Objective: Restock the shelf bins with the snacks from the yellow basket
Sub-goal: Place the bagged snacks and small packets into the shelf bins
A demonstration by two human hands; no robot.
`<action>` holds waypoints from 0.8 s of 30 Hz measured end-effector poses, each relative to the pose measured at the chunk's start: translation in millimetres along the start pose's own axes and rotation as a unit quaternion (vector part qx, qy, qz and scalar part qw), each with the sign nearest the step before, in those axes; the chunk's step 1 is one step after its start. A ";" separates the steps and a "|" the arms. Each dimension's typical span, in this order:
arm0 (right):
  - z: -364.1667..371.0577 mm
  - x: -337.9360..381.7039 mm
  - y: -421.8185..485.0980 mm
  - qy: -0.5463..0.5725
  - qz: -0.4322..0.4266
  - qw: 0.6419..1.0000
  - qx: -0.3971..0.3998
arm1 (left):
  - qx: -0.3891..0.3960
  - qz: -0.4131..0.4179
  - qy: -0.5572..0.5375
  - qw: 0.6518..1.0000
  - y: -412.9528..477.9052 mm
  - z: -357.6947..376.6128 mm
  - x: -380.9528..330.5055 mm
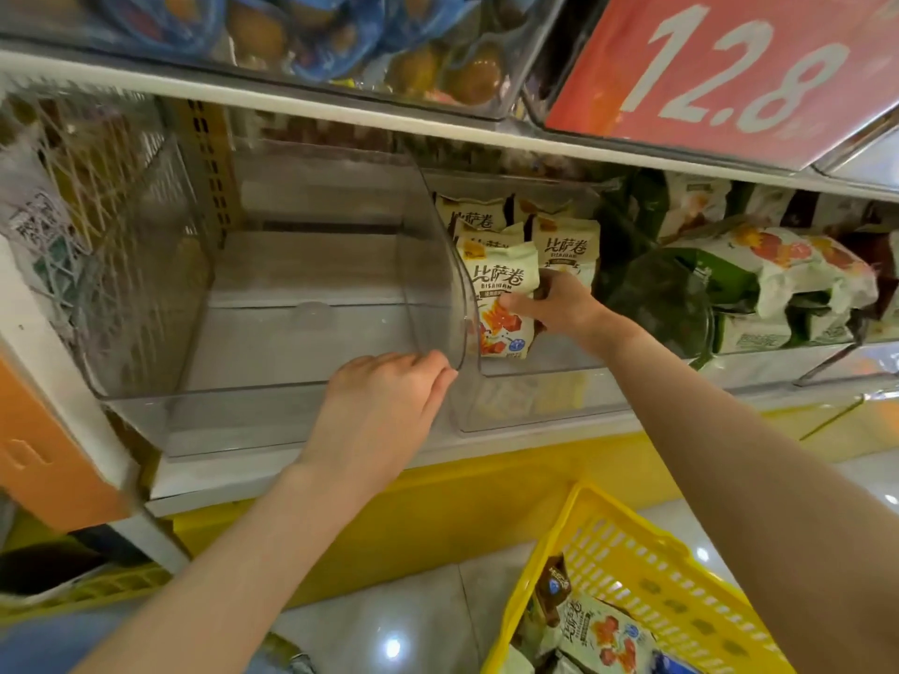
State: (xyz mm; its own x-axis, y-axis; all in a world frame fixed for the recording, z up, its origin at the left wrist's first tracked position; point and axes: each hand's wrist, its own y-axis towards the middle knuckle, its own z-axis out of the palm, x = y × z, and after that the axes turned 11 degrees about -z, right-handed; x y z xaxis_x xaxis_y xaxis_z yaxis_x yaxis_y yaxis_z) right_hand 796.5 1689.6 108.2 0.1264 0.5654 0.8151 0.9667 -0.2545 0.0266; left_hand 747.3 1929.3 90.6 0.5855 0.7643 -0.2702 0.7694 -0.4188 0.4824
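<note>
My right hand [559, 304] reaches into a clear shelf bin [535, 381] and grips a cream snack packet [501, 304] with red cubes printed on it, standing upright at the bin's left side. Several like packets [564, 245] stand behind it. My left hand [384, 406] rests on the front rim of the neighbouring clear bin [272, 342], fingers curled over its right corner; that bin holds nothing. The yellow basket [632, 576] sits low at the right with more snack packets [603, 634] inside.
Green and white packets [778, 284] fill the bin further right. A red price sign [729, 65] reading 12.8 hangs above. The upper shelf bins hold blue-wrapped goods [340, 36]. An orange panel [44, 430] stands at the left, a yellow base [389, 518] below the shelf.
</note>
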 end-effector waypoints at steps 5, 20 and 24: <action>-2.5 0.1 10.5 -0.094 0.030 0.994 0.047 | 0.007 -0.005 0.006 1.000 0.4 -0.9 -0.3; -14.5 0.3 -106.8 -0.272 -0.189 0.940 -0.086 | -0.013 -0.010 -0.042 0.999 -10.4 -3.5 -7.9; -19.1 -23.3 -143.8 -0.352 -0.259 0.899 -0.008 | -0.018 0.003 -0.020 1.000 -17.3 -0.6 -11.5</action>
State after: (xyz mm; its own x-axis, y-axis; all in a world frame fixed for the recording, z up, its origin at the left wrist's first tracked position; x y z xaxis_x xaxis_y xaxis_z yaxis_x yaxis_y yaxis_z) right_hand 650.3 1698.1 96.4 -0.2244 0.9668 0.1225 0.9341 0.1776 0.3098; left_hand 727.1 1928.0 85.8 0.6001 0.7412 -0.3009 0.7570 -0.4046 0.5131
